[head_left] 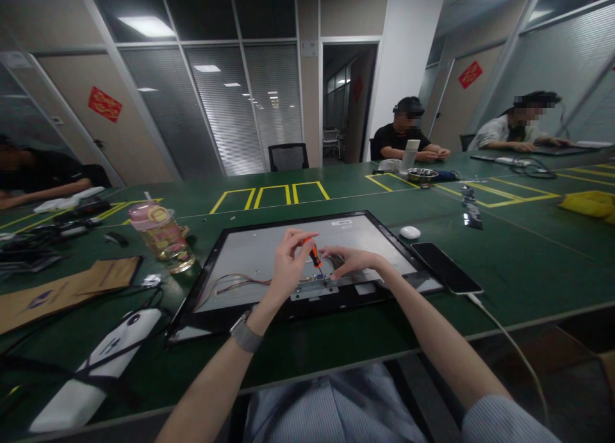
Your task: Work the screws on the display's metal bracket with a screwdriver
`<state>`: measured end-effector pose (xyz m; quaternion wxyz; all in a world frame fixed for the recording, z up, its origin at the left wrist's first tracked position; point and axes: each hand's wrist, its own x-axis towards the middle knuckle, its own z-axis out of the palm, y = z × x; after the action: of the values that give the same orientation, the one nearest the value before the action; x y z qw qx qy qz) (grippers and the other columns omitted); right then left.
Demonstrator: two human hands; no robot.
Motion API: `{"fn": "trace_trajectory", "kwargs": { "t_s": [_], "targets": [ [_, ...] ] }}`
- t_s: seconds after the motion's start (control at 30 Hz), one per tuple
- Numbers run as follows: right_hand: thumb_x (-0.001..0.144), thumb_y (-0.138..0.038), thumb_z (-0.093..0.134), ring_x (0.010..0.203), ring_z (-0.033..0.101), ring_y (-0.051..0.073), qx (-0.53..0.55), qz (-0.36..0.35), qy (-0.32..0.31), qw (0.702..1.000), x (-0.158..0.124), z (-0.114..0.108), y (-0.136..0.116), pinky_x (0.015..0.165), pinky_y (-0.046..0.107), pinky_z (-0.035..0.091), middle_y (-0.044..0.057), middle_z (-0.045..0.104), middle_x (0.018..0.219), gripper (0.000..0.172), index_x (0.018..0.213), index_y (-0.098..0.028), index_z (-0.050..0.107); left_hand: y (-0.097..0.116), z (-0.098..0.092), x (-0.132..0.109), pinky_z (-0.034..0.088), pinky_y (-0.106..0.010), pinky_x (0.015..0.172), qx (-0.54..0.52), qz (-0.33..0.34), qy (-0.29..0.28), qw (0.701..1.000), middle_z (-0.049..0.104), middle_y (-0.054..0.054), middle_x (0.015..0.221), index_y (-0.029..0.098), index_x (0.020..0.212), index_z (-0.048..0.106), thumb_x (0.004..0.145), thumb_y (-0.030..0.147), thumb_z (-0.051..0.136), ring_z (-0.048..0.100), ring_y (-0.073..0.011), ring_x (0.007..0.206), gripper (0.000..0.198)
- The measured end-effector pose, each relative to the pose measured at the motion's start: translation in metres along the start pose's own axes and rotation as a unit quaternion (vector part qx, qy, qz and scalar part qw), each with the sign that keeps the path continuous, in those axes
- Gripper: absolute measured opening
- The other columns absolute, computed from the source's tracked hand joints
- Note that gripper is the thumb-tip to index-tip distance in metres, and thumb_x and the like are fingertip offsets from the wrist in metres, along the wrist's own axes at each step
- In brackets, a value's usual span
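A flat panel [254, 244] with a black frame and a grey metal back lies on the green table. My left hand [289, 260], with a watch on its wrist, holds an orange and black screwdriver [314, 256] upright by its handle. The tip points down at a small metal bracket [314, 290] on the panel's near edge. Just right of the screwdriver is my right hand [353, 261], fingers spread and curved around the bracket area; whether its fingertips touch anything is too small to tell. Thin wires [235, 278] run left from the bracket.
A pink-lidded drink cup [163, 238], brown paper bag [72, 286] and white device with black straps [103, 360] are on the left. To the right lie a white case [410, 232] and a phone [446, 267] on a cable. Several people sit across the table.
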<state>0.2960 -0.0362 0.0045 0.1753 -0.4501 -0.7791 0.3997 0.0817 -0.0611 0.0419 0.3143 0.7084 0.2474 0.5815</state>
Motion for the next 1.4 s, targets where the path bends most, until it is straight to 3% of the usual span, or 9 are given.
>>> {"fn": "trace_trajectory", "kwargs": {
  "t_s": [0.4,0.67,0.97,1.13,1.4],
  "targets": [
    [0.056,-0.057,0.078,0.134,0.034,0.033,-0.018,-0.019,-0.013,1.000,0.000,-0.002,0.006,0.112,0.044,0.025,0.004,0.042,0.144,0.073,0.119,-0.026,0.059,-0.002,0.003,-0.001,0.046,-0.031,0.091,-0.049,-0.026,-0.025,0.998,0.064,-0.008,0.100,0.016,0.107,0.063,0.093,0.028,0.046,0.061,-0.0172,0.097,0.025],
    [0.059,-0.056,0.077,0.129,0.038,0.033,-0.020,-0.024,-0.013,0.999,-0.003,-0.002,0.003,0.109,0.044,0.028,0.005,0.048,0.136,0.072,0.121,-0.025,0.057,-0.004,0.002,-0.001,0.047,-0.025,0.082,0.001,0.004,0.007,1.000,0.051,-0.004,0.096,0.022,0.102,0.069,0.088,0.029,0.056,0.055,-0.0126,0.089,0.020],
    [0.058,-0.060,0.075,0.129,0.040,0.031,-0.022,-0.019,-0.018,0.999,-0.003,-0.003,-0.001,0.110,0.043,0.028,0.007,0.050,0.135,0.075,0.121,-0.023,0.057,-0.004,0.003,0.002,0.048,-0.023,0.072,-0.020,0.000,0.004,1.000,0.054,-0.003,0.089,0.020,0.099,0.070,0.085,0.025,0.060,0.058,-0.0104,0.079,0.018],
    [0.058,-0.061,0.074,0.130,0.039,0.031,-0.019,-0.022,-0.018,0.999,-0.003,-0.003,-0.005,0.111,0.042,0.026,0.006,0.050,0.135,0.073,0.119,-0.024,0.058,-0.002,0.003,0.002,0.049,-0.023,0.074,-0.027,-0.012,0.006,1.000,0.054,-0.003,0.091,0.019,0.104,0.067,0.085,0.025,0.060,0.057,-0.0110,0.081,0.021],
    [0.058,-0.060,0.075,0.125,0.044,0.032,-0.030,-0.006,-0.015,0.999,-0.004,-0.003,-0.007,0.108,0.044,0.031,0.006,0.056,0.127,0.071,0.118,-0.025,0.059,-0.003,0.004,0.000,0.049,-0.025,0.074,-0.036,-0.004,0.015,0.999,0.054,-0.004,0.090,0.019,0.094,0.070,0.082,0.029,0.064,0.057,-0.0124,0.082,0.016]
  ]
}}
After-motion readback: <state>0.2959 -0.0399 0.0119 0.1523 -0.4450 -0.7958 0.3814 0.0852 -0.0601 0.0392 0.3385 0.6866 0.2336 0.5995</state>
